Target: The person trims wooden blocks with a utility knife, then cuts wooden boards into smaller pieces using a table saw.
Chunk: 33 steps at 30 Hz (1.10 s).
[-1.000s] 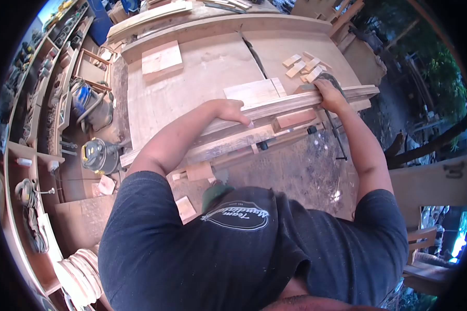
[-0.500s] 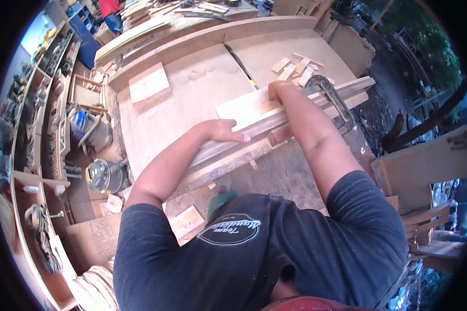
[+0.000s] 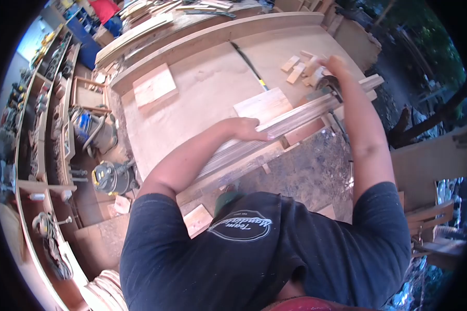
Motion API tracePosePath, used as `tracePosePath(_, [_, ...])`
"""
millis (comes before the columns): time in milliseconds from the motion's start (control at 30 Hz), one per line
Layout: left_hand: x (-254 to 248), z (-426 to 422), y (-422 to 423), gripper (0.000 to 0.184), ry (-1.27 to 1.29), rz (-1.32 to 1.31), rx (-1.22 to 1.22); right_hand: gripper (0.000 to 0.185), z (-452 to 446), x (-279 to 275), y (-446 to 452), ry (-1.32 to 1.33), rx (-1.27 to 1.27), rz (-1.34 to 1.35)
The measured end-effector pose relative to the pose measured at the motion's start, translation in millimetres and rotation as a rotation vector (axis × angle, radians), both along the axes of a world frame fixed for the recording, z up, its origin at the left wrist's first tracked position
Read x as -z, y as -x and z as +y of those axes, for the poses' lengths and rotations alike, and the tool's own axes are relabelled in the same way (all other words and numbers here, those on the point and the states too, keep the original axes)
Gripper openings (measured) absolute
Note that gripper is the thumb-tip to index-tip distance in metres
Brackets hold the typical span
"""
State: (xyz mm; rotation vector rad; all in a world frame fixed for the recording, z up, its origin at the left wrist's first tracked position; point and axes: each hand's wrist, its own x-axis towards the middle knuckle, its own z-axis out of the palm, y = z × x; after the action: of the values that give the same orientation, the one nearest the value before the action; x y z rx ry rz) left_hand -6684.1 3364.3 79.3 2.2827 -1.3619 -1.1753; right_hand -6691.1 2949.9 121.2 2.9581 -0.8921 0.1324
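My left hand (image 3: 246, 129) is wrapped over the long stack of wooden strips (image 3: 290, 122) at the bench's near edge, thumb on the near side. My right hand (image 3: 334, 66) is at the pile of small wood blocks (image 3: 294, 72), beyond the strips; its fingers are blurred, and whether they hold a block is unclear. A metal clamp (image 3: 329, 83) sits on the strips near their right end, beside my right forearm. A flat pale board (image 3: 263, 106) lies just behind the strips. Further left on the bench is a thick square wood block (image 3: 154, 87).
A raised wooden rail (image 3: 213, 39) runs along the far side of the workbench (image 3: 192, 98). Lumber (image 3: 145, 31) is piled beyond it, near a person in red (image 3: 105, 9). Two shop vacuums (image 3: 111, 177) stand at left beside shelving (image 3: 46, 129). A dark slot crosses the benchtop.
My right hand has moved from the pale board out to the small blocks on the right. My left hand stays on the strips. The view has shifted slightly.
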Motion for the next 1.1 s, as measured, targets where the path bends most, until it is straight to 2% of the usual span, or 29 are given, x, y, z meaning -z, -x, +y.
tracePosePath(67, [10, 10, -19, 0.088, 0.066, 0.028, -0.009, 0.065, 21, -7, 36, -0.01, 0.004, -0.157])
tracePosePath(100, [15, 12, -34, 0.084, 0.14, 0.052, 0.014, 0.065, 31, -8, 51, -0.12, -0.087, -0.19])
tracePosePath(133, [20, 21, -66, 0.079, 0.103, 0.023, -0.164, 0.065, 39, -6, 67, -0.226, -0.172, -0.217])
tracePosePath(167, [19, 39, -106, 0.073, 0.071, -0.01, -0.338, 0.063, 48, 4, 85, -0.202, -0.228, -0.287])
tracePosePath(200, [13, 64, -137, 0.063, 0.123, -0.464, -0.517, 0.062, 55, 13, 99, -0.175, -0.278, -0.363])
tracePosePath(233, [12, 92, -177, 0.057, 0.173, -0.65, -0.743, 0.062, 62, 17, 111, -0.174, -0.276, -0.366])
tracePosePath(267, [-1, 128, -192, 0.059, 0.401, -0.527, -1.033, 0.061, 67, 21, 121, -0.048, -0.348, -0.342])
tracePosePath(300, [27, 163, -251, 0.058, 0.255, -0.918, -0.985, 0.06, 70, 24, 125, 0.079, -0.413, -0.316])
tracePosePath(333, [32, 191, -276, 0.07, -0.009, -1.026, -0.942, 0.06, 70, 25, 124, 0.084, -0.4, -0.32])
tracePosePath(367, [32, 202, -278, 0.09, -0.13, -0.93, -1.1, 0.06, 73, 28, 125, 0.076, -0.401, -0.305])
tracePosePath(400, [-6, 186, -243, 0.107, -0.312, -0.761, -1.282, 0.06, 74, 26, 128, 0.072, -0.396, -0.29])
tracePosePath(433, [50, 221, -292, 0.108, -0.051, -0.638, -1.175, 0.06, 74, 24, 127, 0.077, -0.37, -0.291])
tracePosePath(500, [86, 236, -303, 0.106, 0.105, -0.637, -1.145, 0.059, 76, 23, 128, 0.062, -0.393, -0.286])
tracePosePath(533, [92, 236, -290, 0.106, 0.088, -0.625, -1.128, 0.059, 76, 23, 130, 0.058, -0.389, -0.286])
tracePosePath(600, [75, 229, -257, 0.106, 0.125, -0.545, -1.005, 0.059, 80, 21, 132, 0.049, -0.366, -0.276])
tracePosePath(733, [42, 172, -121, 0.109, -0.052, -0.52, -0.943, 0.058, 77, 27, 131, 0.047, -0.355, -0.28])
tracePosePath(800, [33, 146, -76, 0.107, -0.084, -0.484, -0.796, 0.057, 74, 27, 132, 0.047, -0.355, -0.281])
tracePosePath(867, [20, 121, -40, 0.095, -0.113, -0.429, -0.707, 0.057, 72, 27, 131, 0.045, -0.36, -0.277])
tracePosePath(1000, [14, 112, -24, 0.082, -0.152, -0.386, -0.698, 0.057, 72, 26, 133, 0.032, -0.376, -0.288])
tracePosePath(1100, [12, 112, -20, 0.086, -0.171, -0.407, -0.673, 0.057, 75, 22, 132, 0.046, -0.352, -0.28])
